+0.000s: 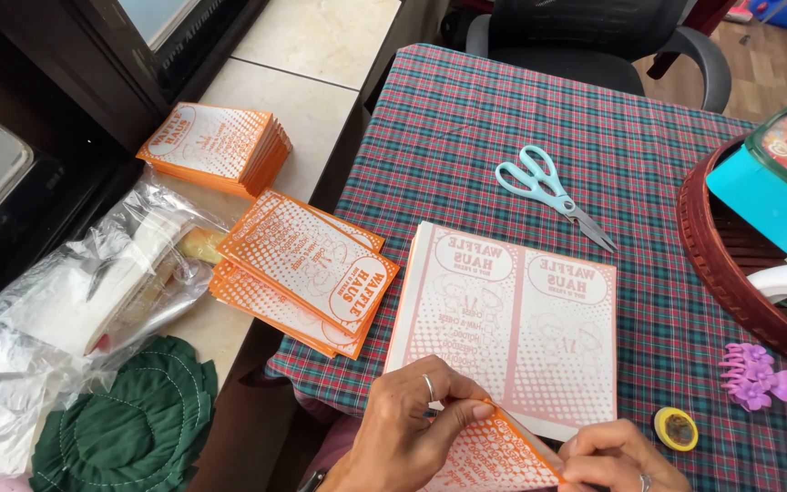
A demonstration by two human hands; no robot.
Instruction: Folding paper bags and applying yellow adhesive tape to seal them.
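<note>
Pinching orange card [494, 456], both hands' fingers [466, 412]

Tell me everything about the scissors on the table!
The scissors have pale blue-green plastic handles with two finger loops and short grey metal blades. They are shut and lie flat on the red-and-green checked tablecloth, handles toward the far side, blade tips pointing at the near right. Nothing else touches them; the printed sheets lie just nearer.

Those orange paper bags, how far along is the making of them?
Done, it seems: two piles of finished orange bags at the left. In hand: the left hand and right hand fold one orange piece. Left: a stack of flat printed sheets on the checked tablecloth.
</note>
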